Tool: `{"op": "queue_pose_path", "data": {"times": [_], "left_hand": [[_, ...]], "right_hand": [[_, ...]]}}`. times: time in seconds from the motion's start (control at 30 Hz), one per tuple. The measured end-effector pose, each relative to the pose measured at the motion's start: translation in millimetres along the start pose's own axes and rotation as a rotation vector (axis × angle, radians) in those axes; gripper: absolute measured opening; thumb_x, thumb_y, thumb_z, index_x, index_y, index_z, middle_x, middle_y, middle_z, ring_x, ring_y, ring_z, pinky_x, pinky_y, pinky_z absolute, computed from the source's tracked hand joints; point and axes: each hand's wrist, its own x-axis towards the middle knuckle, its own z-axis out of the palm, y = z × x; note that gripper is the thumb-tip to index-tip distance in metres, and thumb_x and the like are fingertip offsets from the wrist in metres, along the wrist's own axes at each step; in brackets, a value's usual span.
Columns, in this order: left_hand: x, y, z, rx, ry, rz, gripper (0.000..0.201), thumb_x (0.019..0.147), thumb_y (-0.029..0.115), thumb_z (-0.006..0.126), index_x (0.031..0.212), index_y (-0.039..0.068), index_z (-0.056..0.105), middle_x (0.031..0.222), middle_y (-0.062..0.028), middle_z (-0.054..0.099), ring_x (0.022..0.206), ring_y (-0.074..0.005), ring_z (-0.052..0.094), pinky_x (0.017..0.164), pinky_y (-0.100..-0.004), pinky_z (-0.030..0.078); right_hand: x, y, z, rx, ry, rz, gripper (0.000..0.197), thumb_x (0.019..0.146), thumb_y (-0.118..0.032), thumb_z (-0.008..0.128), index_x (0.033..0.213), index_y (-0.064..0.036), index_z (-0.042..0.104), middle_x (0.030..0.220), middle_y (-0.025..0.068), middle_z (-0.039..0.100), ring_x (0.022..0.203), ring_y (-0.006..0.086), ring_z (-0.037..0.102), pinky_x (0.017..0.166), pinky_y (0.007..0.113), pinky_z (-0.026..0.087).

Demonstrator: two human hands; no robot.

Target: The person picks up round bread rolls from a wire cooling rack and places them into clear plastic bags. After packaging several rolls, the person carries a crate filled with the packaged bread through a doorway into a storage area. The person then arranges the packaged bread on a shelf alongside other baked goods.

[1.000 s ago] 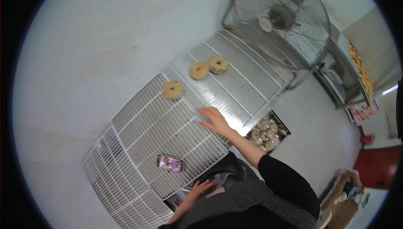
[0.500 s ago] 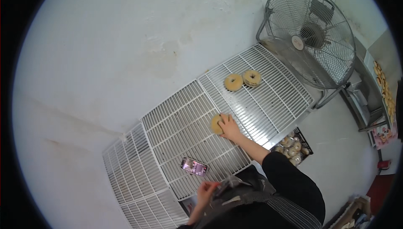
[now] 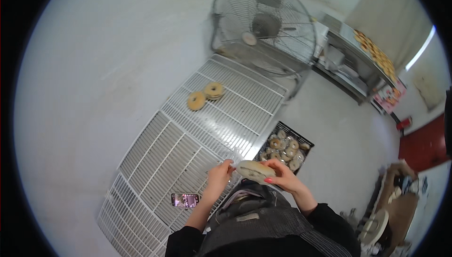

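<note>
In front of my body, my right hand (image 3: 286, 178) is closed around a pale, ring-shaped bagel (image 3: 253, 170), which is tilted so the cut along its side shows. My left hand (image 3: 220, 178) is just left of it, thumb and fingers pinched on what looks like a clear plastic bag (image 3: 238, 154). The bag's lower part is hard to make out against the bagel. Below both hands lies a white wire rack (image 3: 160, 163). Farther off on the racks, a single bagel (image 3: 196, 101) sits beside a small stack of bagels (image 3: 213, 89).
A phone (image 3: 185, 200) with a lit screen lies on the rack by my left forearm. A black crate (image 3: 301, 138) of wrapped bagels stands right of the racks. A big floor fan (image 3: 263, 26) rises at the far end. Baked goods (image 3: 376, 54) cover a far-right table.
My right hand has lifted the bagel off the rack and brought it close to my body. The left hand has risen to meet it, holding clear plastic. The view has swung right.
</note>
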Motion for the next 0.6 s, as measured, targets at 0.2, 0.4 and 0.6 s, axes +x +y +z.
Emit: {"op": "queue_pose_path", "data": {"times": [0.2, 0.4, 0.6], "left_hand": [[14, 46, 3, -0.323, -0.177, 0.139, 0.032, 0.074, 0.011, 0.066, 0.104, 0.007, 0.057, 0.080, -0.0126, 0.065, 0.075, -0.0235, 0.065, 0.065, -0.0318, 0.051], [-5, 51, 25, -0.460, -0.318, 0.179, 0.056, 0.071, 0.018, 0.071, 0.121, 0.007, 0.049, 0.099, -0.0151, 0.062, 0.090, -0.0264, 0.062, 0.076, -0.0322, 0.048], [-21, 71, 22, -0.715, -0.145, 0.117, 0.046, 0.078, 0.014, 0.064, 0.120, 0.004, 0.050, 0.109, -0.0143, 0.059, 0.099, -0.0171, 0.058, 0.081, -0.0278, 0.044]], "right_hand": [[-18, -1, -40, -0.231, 0.397, 0.006, 0.040, 0.074, -0.020, 0.070, 0.107, -0.0061, 0.051, 0.098, 0.0017, 0.054, 0.092, 0.0118, 0.051, 0.079, 0.026, 0.041], [-22, -68, -31, -0.800, 0.002, 0.180, 0.039, 0.081, -0.037, 0.059, 0.108, -0.0080, 0.057, 0.096, 0.0068, 0.061, 0.089, 0.0152, 0.057, 0.075, 0.026, 0.044], [-5, -50, -4, -1.528, 0.128, -0.187, 0.031, 0.086, -0.037, 0.046, 0.089, -0.0084, 0.059, 0.076, 0.0098, 0.059, 0.070, 0.0286, 0.059, 0.058, 0.036, 0.047]]}}
